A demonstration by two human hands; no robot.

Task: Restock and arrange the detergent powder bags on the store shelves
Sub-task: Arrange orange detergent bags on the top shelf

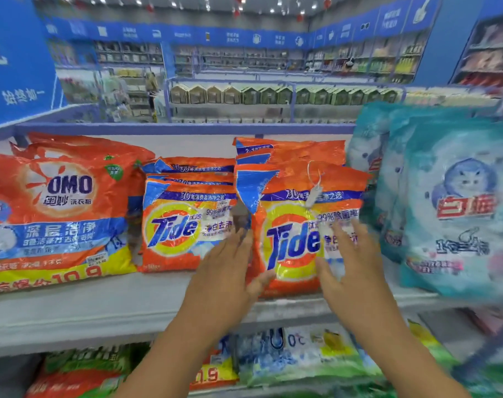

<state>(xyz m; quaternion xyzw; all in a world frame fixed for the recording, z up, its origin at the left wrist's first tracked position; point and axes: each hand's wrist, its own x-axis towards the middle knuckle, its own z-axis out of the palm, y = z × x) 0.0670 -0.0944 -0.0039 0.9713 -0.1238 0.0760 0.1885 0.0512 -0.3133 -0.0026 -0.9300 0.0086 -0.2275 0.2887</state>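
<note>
Shelf (pixel 100 300), white, top tier of the store unit, carries four groups of detergent powder bags standing on edge. Landmark for all positions: the front Tide bag (pixel 299 234), orange, right of centre, leaning back on more Tide bags behind it.

OMO bags (pixel 57 214): far left of the landmark, largest orange pack, price band along the bottom.
Teal bags (pixel 457 214): just right of the landmark, the front one tilted toward the camera and overhanging the shelf edge.
Smaller Tide stack (pixel 187 225): immediately left of the landmark, a narrow dark gap between the two.
White tag (pixel 313 193): hangs on a loop over the landmark's upper face.

Left hand (pixel 230 268): fingers straight, released grip, at the landmark's lower left edge, over the gap; contact likely but blurred.
Right hand (pixel 350 259): fingers spread, nothing grasped, flat against the landmark's lower right face.

Judgement: step in hand is squaring the front Tide bag in its row.

Risks: front teal bag looks poorly seated, so a sideways push on the landmark could tip it off the shelf. Soft bag may slump forward once the palms lift. Tag loop could snag a finger.
</note>
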